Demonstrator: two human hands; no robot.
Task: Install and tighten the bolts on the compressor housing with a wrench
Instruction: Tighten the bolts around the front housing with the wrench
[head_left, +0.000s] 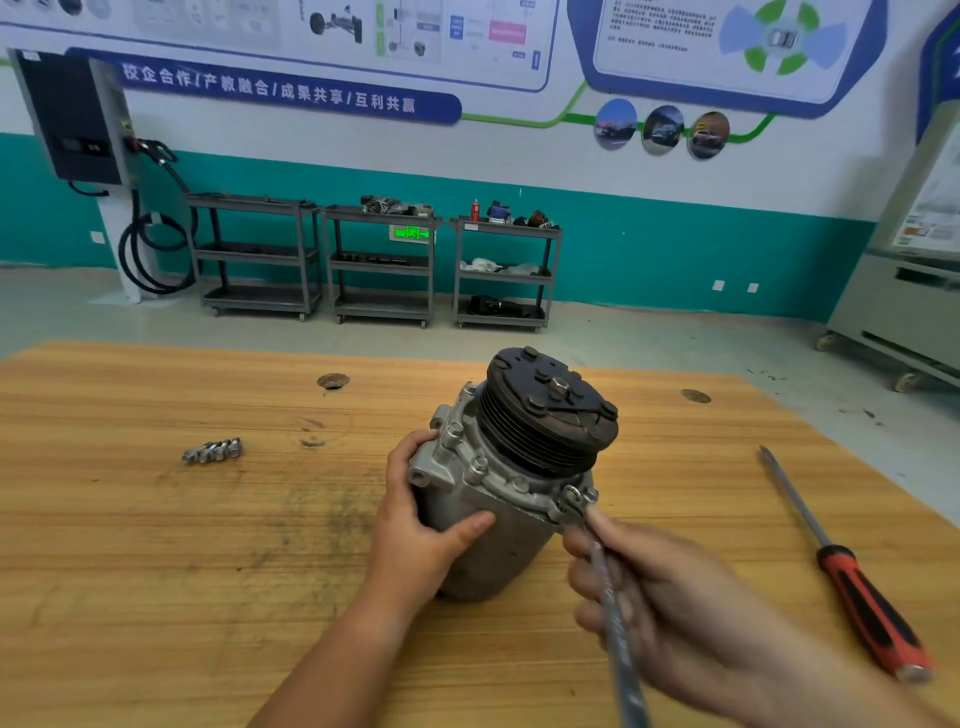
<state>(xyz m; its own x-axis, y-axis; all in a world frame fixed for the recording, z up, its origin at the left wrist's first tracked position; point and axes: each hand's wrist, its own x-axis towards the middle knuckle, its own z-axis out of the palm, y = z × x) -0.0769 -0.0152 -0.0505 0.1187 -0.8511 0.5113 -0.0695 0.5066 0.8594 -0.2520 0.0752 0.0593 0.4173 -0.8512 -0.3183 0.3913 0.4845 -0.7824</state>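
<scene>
Nearest to us, at the near right of the compressor (493, 556), our right hand (665, 603) has its fingers curled round the shaft of the wrench (621, 639). The hand is blurred, so we can say only that the fingers wrap the tool, not how each one lies. The wrench's long axis runs from just under the camera up and slightly leftward to the compressor, and its head sits over a bolt (571, 492) at the near right edge of the housing flange. We judge the coming move to turn on this: the handle points back toward us, roughly across the bolt's own axis, so a sideways swing round that bolt should turn it, provided the head sits square. On the compressor's left side our left hand (421, 519) grips the housing, thumb across the near face and fingers curled round the far-left lug; we take it to brace the body against the wrench's pull. The compressor stands tilted on the table (156, 571), its dark pulley (556, 410) facing up and away from us. Seated bolts (455, 429) show along the flange's left. Well left of the compressor lie loose bolts (213, 451) in a short row; well right of it lies a screwdriver (852, 587). Far beyond the compressor, carts (382, 260) stand against the wall.
</scene>
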